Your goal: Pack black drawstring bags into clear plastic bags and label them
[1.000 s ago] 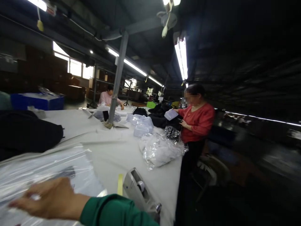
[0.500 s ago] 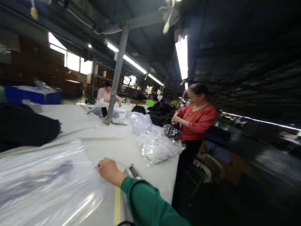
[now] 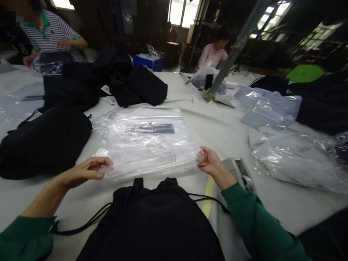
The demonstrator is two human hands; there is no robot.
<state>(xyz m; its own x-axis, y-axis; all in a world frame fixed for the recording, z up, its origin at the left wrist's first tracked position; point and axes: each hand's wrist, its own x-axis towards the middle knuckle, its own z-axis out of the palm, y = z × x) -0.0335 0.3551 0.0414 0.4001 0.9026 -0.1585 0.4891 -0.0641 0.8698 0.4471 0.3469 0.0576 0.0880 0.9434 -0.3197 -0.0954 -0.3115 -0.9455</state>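
Note:
A clear plastic bag (image 3: 152, 148) with a dark printed panel lies flat on the white table (image 3: 209, 127). My right hand (image 3: 209, 161) pinches the near right corner of the bag, its fingers closed on the film. At the near left corner my left hand (image 3: 87, 172) has thumb and fingers pressed around the plastic edge. Right in front of me, a black drawstring backpack (image 3: 152, 221) lies below the bag, its cords spread to both sides. Just right of my right hand sits a grey tape dispenser (image 3: 241, 174).
Black bags (image 3: 49, 141) are heaped at left and farther back. Crumpled clear bags (image 3: 296, 156) and folded plastic (image 3: 272, 105) lie at right. A metal post (image 3: 236, 47) rises from the table. Across it are a person in stripes (image 3: 54, 32) and one in pink (image 3: 210, 54).
My view has swung left and down. My left hand and the black backpack now show. The person in red is out of view; the person in stripes has come in.

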